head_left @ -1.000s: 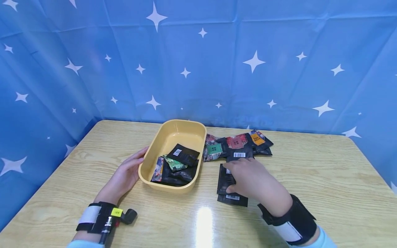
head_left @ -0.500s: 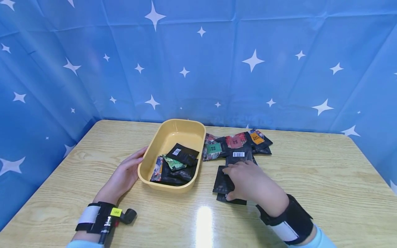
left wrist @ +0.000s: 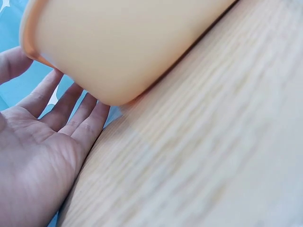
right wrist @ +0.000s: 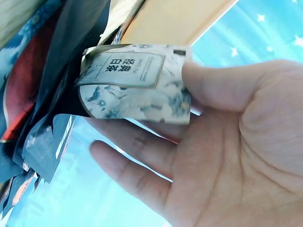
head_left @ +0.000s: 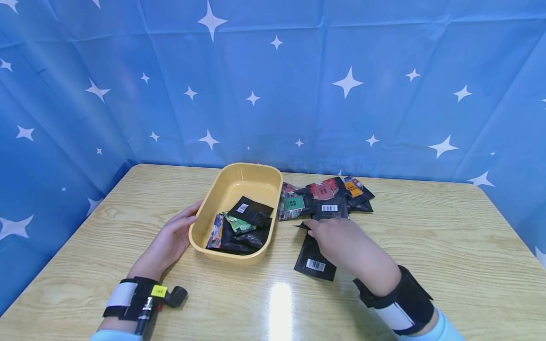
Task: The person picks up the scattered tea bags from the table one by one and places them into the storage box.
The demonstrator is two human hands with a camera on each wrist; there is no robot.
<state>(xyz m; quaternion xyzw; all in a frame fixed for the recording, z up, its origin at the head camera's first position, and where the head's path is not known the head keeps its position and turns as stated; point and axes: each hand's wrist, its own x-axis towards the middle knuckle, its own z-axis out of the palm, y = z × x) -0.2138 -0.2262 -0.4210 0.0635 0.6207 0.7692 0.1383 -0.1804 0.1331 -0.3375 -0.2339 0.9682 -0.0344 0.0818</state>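
Note:
My left hand [head_left: 172,239] rests against the left side of a yellow plastic box [head_left: 245,174]. Its fingers [left wrist: 57,111] are stretched out and touch the box wall in the left wrist view. Several tea sachets [head_left: 251,211] lie in the box's near half. With thumb and fingers, my right hand [head_left: 345,244] pinches a tea sachet [right wrist: 128,90] whose white and blue printed front shows in the right wrist view; from the head only its black corner is seen. Under that hand a black sachet [head_left: 315,264] lies barcode up, partly covered.
Several more sachets, one with a green label [head_left: 293,203], one with a red label [head_left: 324,191] and one with an orange label [head_left: 353,189], overlap right of the box. The wooden table [head_left: 439,237] ends at a blue star-patterned curtain [head_left: 273,118].
The right hand has lifted the upper sachet off the one beneath and tilted it up, baring the lower sachet's barcode. The left hand and the box stay put.

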